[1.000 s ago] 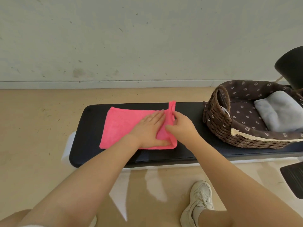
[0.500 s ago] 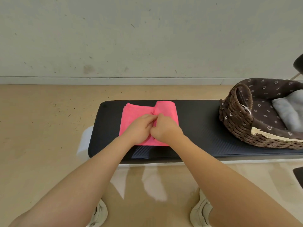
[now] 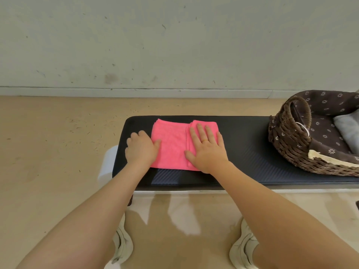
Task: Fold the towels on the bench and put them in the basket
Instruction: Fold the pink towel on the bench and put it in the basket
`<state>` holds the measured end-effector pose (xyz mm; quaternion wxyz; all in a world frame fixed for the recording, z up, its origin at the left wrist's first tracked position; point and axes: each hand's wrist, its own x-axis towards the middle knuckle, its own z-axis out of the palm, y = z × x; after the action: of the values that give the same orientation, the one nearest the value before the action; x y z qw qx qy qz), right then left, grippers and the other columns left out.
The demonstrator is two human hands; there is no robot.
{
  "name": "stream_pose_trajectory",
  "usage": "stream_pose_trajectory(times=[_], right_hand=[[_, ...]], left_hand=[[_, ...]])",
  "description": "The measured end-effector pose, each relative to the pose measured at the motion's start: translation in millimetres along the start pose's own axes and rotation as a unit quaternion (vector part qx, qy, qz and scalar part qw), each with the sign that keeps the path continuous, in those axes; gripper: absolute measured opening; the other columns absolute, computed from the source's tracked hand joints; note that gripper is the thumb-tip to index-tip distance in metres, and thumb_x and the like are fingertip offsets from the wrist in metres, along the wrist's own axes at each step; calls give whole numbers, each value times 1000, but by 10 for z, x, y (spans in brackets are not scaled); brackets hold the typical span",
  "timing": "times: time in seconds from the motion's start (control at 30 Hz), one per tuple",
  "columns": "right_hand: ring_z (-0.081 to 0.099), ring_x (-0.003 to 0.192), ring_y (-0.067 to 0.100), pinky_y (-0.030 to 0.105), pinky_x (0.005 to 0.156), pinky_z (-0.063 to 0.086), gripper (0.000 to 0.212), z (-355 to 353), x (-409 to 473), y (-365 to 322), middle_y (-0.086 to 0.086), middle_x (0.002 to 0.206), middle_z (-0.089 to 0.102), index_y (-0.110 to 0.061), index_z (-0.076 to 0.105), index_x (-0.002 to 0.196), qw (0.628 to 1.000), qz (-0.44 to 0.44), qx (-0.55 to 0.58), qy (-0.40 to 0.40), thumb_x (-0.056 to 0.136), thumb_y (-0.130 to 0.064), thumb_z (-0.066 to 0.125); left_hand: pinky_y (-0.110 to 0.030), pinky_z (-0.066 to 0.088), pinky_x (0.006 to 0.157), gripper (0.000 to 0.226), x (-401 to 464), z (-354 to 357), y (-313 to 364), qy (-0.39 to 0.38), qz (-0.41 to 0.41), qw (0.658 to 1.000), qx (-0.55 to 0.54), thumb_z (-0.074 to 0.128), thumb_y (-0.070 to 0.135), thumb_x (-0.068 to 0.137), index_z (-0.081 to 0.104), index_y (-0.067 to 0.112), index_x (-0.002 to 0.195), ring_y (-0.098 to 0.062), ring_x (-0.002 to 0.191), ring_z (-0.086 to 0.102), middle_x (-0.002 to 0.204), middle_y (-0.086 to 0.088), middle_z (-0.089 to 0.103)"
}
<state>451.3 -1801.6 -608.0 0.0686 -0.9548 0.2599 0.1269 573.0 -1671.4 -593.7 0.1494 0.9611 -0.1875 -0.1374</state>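
Where the frame starts at the bottom, two pale shoes, left shoe (image 3: 122, 243) and right shoe (image 3: 243, 247), stand on the tan floor (image 3: 48, 162), and two bare forearms reach up from there to the bench (image 3: 242, 162). One black padded bench, long axis running left to right, its right end cut off by the frame edge. One pink towel (image 3: 172, 144) lies folded on the bench's left part, roughly rectangular, a little wider left-right than deep. A fold edge runs near-to-far through its right portion, with a narrower doubled layer on the right side. Left hand (image 3: 141, 148) sits at the towel's left edge, thumb on the pink cloth, fingers curled down onto the bench beside it, gripping nothing. Right hand (image 3: 207, 150) lies flat, fingers spread, palm pressing the doubled right layer, a ring on one finger; not grasping. Well apart to the right on the same bench is one brown wicker basket (image 3: 287, 144) with a dark flowered lining and a loop handle. One grey towel (image 3: 347, 131) lies inside it, partly cut off. Farthest back is the pale wall (image 3: 174, 45).
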Motion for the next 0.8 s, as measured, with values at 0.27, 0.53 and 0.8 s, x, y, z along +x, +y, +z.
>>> stream_pose_trajectory(times=[0.27,0.53,0.8], right_hand=[[-19,145,21,46,117,-10,71,-32,-19,-13,3,158,-19,-23,-18,148,1000,-8,-3,-12,96,-54,20],[-12,147,19,47,116,3,69,1,-119,-218,0,159,-15,-23,-8,150,999,-15,32,-13,96,-54,21],[50,122,29,42,107,38,43,-318,-123,136,10,128,57,-10,57,124,696,35,710,-100,90,1,34]], left_hand=[[-32,45,77,27,-9,-222,43,-191,-67,899,-388,57,28,89,56,13,112,-19,96,57,109,-5,60],[-28,46,70,17,-271,-210,91,-114,-4,879,-462,51,23,91,50,18,106,-12,84,56,95,1,57],[-30,50,79,37,-379,-56,622,-169,125,917,-340,59,26,85,47,21,120,-14,94,59,109,2,58]])
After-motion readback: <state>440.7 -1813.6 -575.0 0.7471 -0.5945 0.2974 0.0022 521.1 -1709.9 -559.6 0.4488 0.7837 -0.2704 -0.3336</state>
